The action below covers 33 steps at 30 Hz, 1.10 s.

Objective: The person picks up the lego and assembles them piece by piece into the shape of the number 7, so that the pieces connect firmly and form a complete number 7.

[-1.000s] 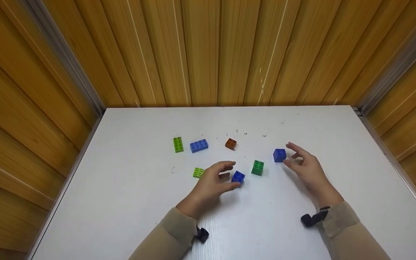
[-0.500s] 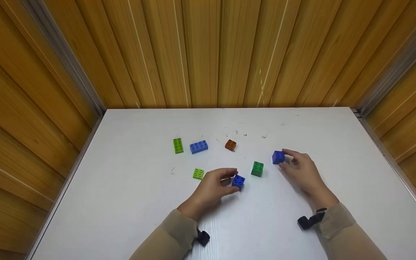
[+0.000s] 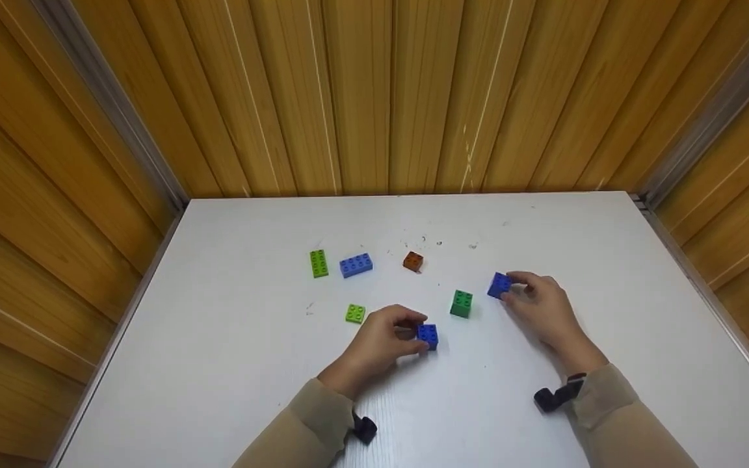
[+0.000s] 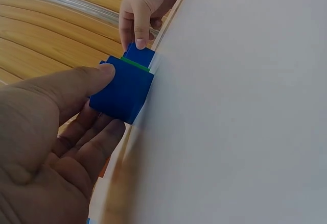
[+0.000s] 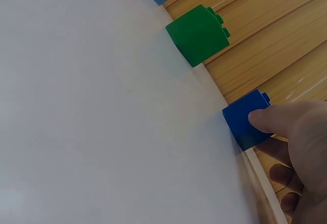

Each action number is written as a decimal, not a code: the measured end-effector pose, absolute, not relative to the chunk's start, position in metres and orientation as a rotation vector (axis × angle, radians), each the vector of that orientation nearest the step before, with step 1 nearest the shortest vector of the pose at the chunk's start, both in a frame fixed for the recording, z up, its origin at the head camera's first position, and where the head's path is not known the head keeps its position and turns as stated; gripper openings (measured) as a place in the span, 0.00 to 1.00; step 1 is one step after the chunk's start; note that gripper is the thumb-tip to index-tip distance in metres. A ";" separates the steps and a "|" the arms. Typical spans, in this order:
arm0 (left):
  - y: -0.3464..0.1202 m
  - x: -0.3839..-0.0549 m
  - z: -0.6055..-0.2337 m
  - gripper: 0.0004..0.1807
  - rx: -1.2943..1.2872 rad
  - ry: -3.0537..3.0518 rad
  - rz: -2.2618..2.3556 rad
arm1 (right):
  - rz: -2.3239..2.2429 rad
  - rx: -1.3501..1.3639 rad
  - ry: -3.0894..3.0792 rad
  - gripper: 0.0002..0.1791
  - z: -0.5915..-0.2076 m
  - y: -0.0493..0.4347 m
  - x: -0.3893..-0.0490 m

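Observation:
My left hand [image 3: 382,337] pinches a dark blue toy building brick [image 3: 427,336] between thumb and fingers, near the middle of the table. In the left wrist view the thumb lies on one face of that blue brick [image 4: 122,89] and a fingertip is at its lower edge. Farther right, my right hand [image 3: 543,311] pinches a second dark blue brick [image 3: 499,285], its thumb pressed on the near face of the blue brick [image 5: 248,119] in the right wrist view. Between the two hands stands a dark green brick [image 3: 461,303], touched by neither.
Beyond the hands lie a brown brick [image 3: 413,261], a lighter blue long brick [image 3: 356,265] and a lime green long brick [image 3: 318,263]. A small lime brick [image 3: 355,313] sits just left of my left hand. Wood-patterned panels [image 3: 387,97] wall the white table [image 3: 231,364].
Both hands have closed onto their dark blue bricks. The left brick has turned and come slightly nearer; the right one is tilted and shifted a little left. The other bricks stay put.

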State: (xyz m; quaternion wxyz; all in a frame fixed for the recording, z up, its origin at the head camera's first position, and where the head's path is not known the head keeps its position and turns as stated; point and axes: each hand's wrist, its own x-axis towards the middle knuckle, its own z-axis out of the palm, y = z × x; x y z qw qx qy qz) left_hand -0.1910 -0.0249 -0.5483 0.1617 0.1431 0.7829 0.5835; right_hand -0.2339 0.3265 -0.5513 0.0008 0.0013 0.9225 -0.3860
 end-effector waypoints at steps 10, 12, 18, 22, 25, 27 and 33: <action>-0.028 -0.189 -0.549 0.18 0.422 2.247 1.628 | -1.389 -0.049 2.882 0.28 -0.546 0.324 -0.230; -0.028 -0.189 -0.550 0.18 0.437 2.249 1.633 | -1.421 -0.057 2.887 0.28 -0.545 0.323 -0.229; -0.029 -0.189 -0.551 0.18 0.440 2.258 1.606 | -1.554 -0.093 2.829 0.27 -0.539 0.315 -0.221; -0.028 -0.189 -0.550 0.18 0.417 2.261 1.565 | -1.576 -0.154 2.835 0.25 -0.535 0.306 -0.215; -0.029 -0.190 -0.548 0.18 0.415 2.258 1.562 | -1.591 -0.218 2.845 0.24 -0.532 0.298 -0.213; -0.029 -0.190 -0.547 0.18 0.414 2.254 1.564 | -1.605 -0.251 2.832 0.24 -0.530 0.291 -0.211; -0.030 -0.189 -0.547 0.17 0.431 2.258 1.560 | -1.626 -0.336 2.802 0.23 -0.528 0.276 -0.201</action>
